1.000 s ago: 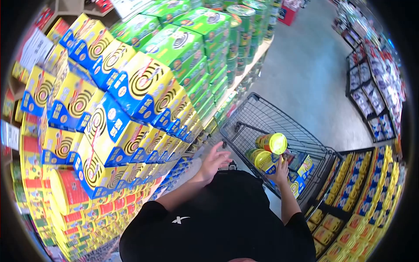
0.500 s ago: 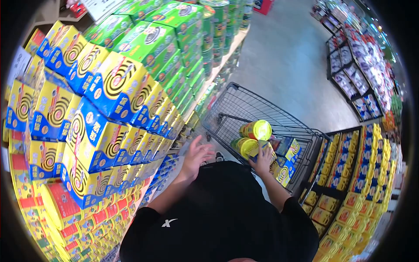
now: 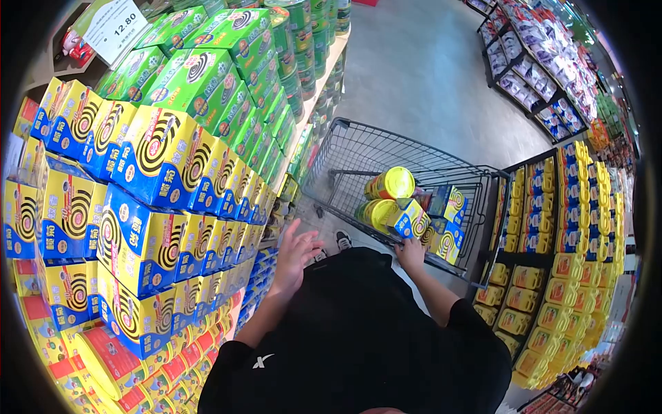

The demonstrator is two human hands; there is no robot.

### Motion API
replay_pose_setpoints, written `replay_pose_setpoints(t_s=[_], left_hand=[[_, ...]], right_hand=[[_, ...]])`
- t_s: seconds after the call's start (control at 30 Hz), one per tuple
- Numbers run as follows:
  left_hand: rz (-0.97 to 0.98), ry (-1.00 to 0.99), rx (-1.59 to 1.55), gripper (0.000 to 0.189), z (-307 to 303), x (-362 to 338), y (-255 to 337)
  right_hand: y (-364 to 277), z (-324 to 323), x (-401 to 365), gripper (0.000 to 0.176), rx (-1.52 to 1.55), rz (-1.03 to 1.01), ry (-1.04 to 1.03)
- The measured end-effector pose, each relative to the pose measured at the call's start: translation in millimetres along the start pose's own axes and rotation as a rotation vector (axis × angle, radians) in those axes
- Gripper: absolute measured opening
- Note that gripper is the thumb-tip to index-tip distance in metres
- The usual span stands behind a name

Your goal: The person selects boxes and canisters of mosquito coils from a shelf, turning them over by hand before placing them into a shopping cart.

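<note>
My left hand (image 3: 296, 257) is raised with spread fingers and holds nothing, between the stacked boxes and the cart. My right hand (image 3: 412, 254) is at the near side of the wire shopping cart (image 3: 358, 146), with fingers bent at the lower edge of a blue and yellow box (image 3: 408, 219); whether they grip it or the cart's rim is hard to tell. In the cart lie round tubs with yellow lids (image 3: 399, 182), and more blue and yellow boxes (image 3: 449, 239) are beside them.
Blue and yellow coil boxes (image 3: 155, 148) are stacked on the left, with green boxes (image 3: 196, 79) behind and a price sign (image 3: 116, 29) above. Shelves of yellow packs (image 3: 527, 277) stand at the right. Another display (image 3: 531, 69) is farther back.
The view has shifted. The blue and yellow box by my right hand now shows its front face, and my right hand sits lower on it. My left hand stays open.
</note>
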State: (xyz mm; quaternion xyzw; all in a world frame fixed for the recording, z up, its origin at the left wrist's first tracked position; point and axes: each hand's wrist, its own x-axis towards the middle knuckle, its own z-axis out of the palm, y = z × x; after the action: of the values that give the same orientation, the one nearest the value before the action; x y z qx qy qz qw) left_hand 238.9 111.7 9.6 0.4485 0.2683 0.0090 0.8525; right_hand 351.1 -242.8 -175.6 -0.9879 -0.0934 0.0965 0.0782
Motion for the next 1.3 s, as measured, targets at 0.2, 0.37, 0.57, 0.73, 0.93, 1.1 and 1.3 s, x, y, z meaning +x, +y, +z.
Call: replay_pose_setpoints(t_s=[0.2,0.37,0.57,0.73,0.93,1.1,1.3], left_hand=[[-0.073,-0.004,0.006,0.069,-10.5,-14.1,-7.5],[-0.11,0.004,0.033,0.068,-16.8,-28.0,-23.3],[-0.094,0.005,0.046,0.064,-12.3,-46.7,-34.4],[-0.065,0.01,0.03,0.068,-1.6,-66.7,-44.1],[-0.133,0.119,0.04,0.064,12.8,-109.3,-79.7],[-0.152,0.168,0.007,0.064,24.4,-152.6,-117.3],[-0.154,0.231,-0.001,0.062,27.5,-195.0,-140.4]], right_hand=[[5.5,22.7,-9.6,0.039,0.04,-0.067,0.047],[6.9,32.3,-10.2,0.037,0.021,-0.026,0.056],[18.3,36.3,-9.9,0.032,0.073,-0.074,0.086],[21.2,40.4,-11.0,0.029,0.121,-0.057,0.114],[27.9,42.5,-22.7,0.026,0.121,-0.054,0.117],[37.8,43.1,-46.7,0.026,0.094,-0.069,0.156],[51.4,45.2,-84.6,0.021,0.146,-0.093,0.177]])
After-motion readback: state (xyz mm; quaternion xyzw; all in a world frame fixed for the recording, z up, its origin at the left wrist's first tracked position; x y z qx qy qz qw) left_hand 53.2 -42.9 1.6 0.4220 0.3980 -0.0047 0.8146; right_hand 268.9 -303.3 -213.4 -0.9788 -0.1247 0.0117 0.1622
